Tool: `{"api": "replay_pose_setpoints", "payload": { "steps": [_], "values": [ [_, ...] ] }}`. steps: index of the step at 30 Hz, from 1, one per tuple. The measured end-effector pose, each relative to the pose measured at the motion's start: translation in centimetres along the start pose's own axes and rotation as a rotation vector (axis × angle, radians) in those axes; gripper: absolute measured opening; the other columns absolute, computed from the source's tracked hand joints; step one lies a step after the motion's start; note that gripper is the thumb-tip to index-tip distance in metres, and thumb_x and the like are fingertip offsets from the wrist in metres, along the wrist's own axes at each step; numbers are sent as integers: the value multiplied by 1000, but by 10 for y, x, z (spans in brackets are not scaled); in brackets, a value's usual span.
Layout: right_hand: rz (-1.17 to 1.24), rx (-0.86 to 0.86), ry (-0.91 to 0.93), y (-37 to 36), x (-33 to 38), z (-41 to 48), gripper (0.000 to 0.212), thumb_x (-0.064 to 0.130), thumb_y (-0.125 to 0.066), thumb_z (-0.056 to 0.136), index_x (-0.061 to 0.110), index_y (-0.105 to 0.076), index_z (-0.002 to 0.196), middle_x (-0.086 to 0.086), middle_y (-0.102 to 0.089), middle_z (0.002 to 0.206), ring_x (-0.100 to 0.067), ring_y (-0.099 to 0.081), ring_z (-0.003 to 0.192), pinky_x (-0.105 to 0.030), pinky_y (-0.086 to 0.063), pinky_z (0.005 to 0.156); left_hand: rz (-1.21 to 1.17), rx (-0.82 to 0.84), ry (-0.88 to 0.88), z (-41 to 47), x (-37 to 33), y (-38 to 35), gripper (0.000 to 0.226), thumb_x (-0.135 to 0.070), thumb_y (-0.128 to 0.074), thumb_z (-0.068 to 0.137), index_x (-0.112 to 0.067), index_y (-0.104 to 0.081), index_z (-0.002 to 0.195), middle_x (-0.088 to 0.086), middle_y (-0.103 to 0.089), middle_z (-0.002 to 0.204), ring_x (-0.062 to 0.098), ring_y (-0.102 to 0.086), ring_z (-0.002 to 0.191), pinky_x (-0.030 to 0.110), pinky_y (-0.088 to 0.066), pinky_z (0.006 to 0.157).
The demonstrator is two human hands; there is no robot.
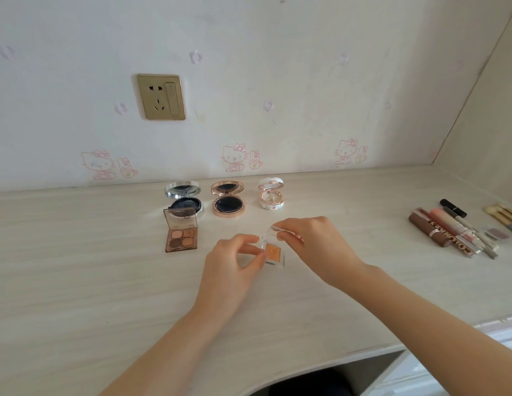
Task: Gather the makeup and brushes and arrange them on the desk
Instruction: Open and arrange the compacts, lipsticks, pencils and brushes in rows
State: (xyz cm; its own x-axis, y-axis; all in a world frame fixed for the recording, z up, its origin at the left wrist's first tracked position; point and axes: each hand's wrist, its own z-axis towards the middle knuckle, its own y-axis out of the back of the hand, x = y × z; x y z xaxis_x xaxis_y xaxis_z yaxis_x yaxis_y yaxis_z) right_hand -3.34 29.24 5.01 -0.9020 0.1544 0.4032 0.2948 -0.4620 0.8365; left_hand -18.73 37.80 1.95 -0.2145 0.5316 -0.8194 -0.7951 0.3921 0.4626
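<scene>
Since every piece in the row stands open, the step in hand looks like opening the single shadow (273, 250) and setting it down in line with the quad (181, 235). To do that well, the base should stay flat and pinned while the clear lid tips back on its hinge; a small, light case like this would probably skid or flip if the lid were forced. It should then sit level with the quad, squared to it, with a gap like the ones in the row behind. The left hand (231, 262) pinches the left edge of the base between thumb and curled fingers, just above the desk (77, 267). The right hand (309, 243) curls over the top and grips the raised lid with its fingertips. The shadow is to the right of the quad, near it but apart. Three open compacts (228, 199) run rightward from just behind the quad. Tubes (446, 234) and brushes (503, 215) lie well to the quad's right, ungathered.
</scene>
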Motion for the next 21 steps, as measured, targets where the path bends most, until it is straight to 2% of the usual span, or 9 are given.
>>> {"api": "replay_pose_setpoints", "payload": {
  "steps": [3,7,9,15,21],
  "values": [
    [-37,33,-33,-5,-5,4,21,28,-53,95,25,-68,110,1,-72,92,-21,-64,84,-38,-51,73,120,39,-71,0,1,-1,17,-32,-77,77,-29,-72,93,-30,-56,85,-1,-48,100,4,-34,83],
    [-74,74,-32,-10,-5,5,21,30,-55,94,22,-69,108,-1,-72,89,-23,-63,85,-39,-51,74,266,78,-152,3,12,-6,20,-27,-79,73,-27,-74,92,-17,-64,94,6,-42,103,1,-26,86],
    [-98,100,-22,-10,-4,4,22,30,-54,94,21,-69,108,-2,-71,90,-22,-62,86,-38,-50,75,267,67,-160,3,16,-8,17,-25,-79,74,-26,-74,89,-19,-63,95,4,-40,103,0,-25,87],
    [-77,150,43,-6,-5,12,24,27,-54,95,13,-70,85,-1,-69,72,-24,-57,69,-40,-47,69,238,67,-161,1,17,-12,15,-22,-79,74,-23,-72,87,-17,-66,96,-1,-40,105,-4,-25,84],
    [14,192,-21,0,-1,19,19,20,-56,93,16,-74,99,5,-74,86,-15,-65,82,-31,-48,82,240,73,-170,0,17,-13,13,-24,-76,76,-25,-69,86,-18,-66,96,-3,-40,103,-2,-27,83]
  ]
}}
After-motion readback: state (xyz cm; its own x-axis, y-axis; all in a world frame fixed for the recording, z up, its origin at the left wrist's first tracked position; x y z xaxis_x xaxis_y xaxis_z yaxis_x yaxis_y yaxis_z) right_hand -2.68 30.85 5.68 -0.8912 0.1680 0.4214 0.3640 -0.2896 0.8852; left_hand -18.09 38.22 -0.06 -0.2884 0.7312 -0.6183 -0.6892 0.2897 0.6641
